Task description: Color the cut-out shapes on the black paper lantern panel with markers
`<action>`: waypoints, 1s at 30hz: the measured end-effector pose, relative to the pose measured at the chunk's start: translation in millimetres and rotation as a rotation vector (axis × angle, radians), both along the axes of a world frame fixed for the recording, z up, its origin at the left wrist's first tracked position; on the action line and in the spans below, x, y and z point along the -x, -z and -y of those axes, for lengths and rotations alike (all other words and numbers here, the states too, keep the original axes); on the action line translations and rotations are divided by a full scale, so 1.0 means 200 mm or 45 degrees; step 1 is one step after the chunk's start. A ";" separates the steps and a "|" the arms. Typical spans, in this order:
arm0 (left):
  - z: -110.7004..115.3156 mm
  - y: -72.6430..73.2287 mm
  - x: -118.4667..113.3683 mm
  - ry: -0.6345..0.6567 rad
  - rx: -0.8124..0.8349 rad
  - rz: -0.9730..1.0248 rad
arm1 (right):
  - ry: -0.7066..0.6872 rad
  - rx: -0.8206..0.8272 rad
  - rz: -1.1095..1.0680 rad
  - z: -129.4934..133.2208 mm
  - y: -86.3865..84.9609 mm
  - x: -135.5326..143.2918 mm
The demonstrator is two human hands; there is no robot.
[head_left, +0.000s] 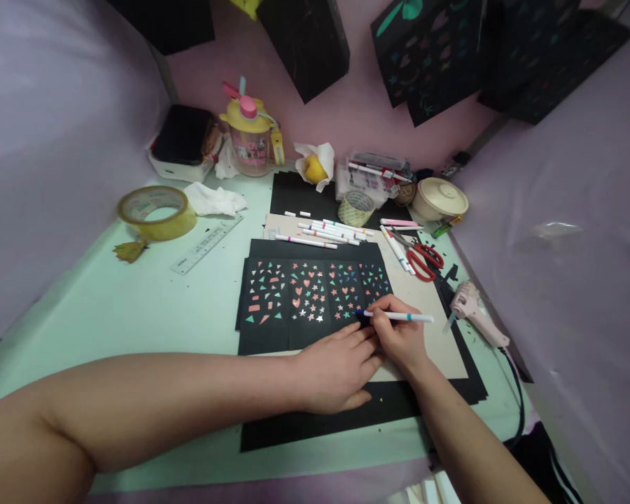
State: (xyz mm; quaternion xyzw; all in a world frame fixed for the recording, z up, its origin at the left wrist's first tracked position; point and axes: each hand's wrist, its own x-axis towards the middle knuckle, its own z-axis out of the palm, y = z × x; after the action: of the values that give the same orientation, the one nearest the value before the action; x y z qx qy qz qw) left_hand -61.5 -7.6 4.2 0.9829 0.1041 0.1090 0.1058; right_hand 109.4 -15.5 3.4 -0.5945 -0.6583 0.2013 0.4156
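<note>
In my right hand [399, 337] is a white marker pen [407, 317] with a teal band, its dark tip at the lower right of the black card [265, 336]. Rows of small coloured stars, hearts, triangles and bars cover the card in panels. My left hand [336, 367] lies flat with fingers outstretched over the card's lower edge, its fingertips close to my right hand. Beneath the card is a beige board [446, 357], with larger black sheets [304, 428] under that. Whether the tip touches the card I cannot tell.
Several white markers [307, 242] lie behind the card. Right of it are red-handled scissors [423, 262] and a corded glue gun [475, 311]. A tape roll [157, 227] and a ruler [207, 245] lie left. A drinking bottle [249, 143] and a lidded bowl [438, 199] stand behind.
</note>
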 end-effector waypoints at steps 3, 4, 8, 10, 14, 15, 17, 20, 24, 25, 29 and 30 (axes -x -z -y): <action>0.00 0.00 0.00 -0.010 -0.013 -0.012 | -0.026 0.019 0.006 0.00 0.00 0.00; 0.00 0.00 0.00 -0.011 -0.019 -0.011 | -0.019 0.016 0.005 -0.01 0.00 0.00; 0.00 0.00 0.00 -0.011 -0.032 0.005 | 0.027 -0.005 -0.012 -0.01 -0.01 0.01; 0.00 0.01 0.00 -0.012 -0.031 0.008 | 0.026 -0.002 -0.024 -0.01 -0.01 0.01; 0.00 0.01 0.00 -0.014 -0.025 0.020 | 0.014 0.004 -0.049 -0.01 -0.01 0.01; 0.00 0.01 0.00 -0.013 -0.024 0.022 | 0.016 0.006 -0.053 -0.01 -0.01 0.01; 0.01 0.01 0.00 -0.016 -0.023 0.021 | 0.026 0.007 -0.053 -0.01 -0.01 0.01; 0.01 0.01 0.00 -0.020 -0.028 0.010 | 0.029 0.002 -0.040 0.00 0.00 0.01; 0.01 0.01 0.00 -0.020 -0.013 0.013 | 0.015 0.006 -0.036 0.00 -0.01 0.01; 0.00 0.01 0.00 -0.020 -0.010 0.016 | 0.010 0.011 -0.036 0.00 -0.01 0.01; 0.00 0.01 0.00 -0.010 -0.016 0.018 | -0.007 0.029 -0.026 0.00 -0.01 0.01; 0.00 0.01 0.00 -0.010 -0.019 0.019 | -0.009 0.026 -0.023 0.00 -0.01 0.01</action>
State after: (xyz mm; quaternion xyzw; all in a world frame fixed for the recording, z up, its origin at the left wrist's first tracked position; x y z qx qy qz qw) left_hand -61.3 -8.0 2.8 0.9824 0.1065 0.1175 0.0987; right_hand 108.0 -14.8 6.0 -0.5947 -0.6544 0.2148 0.4147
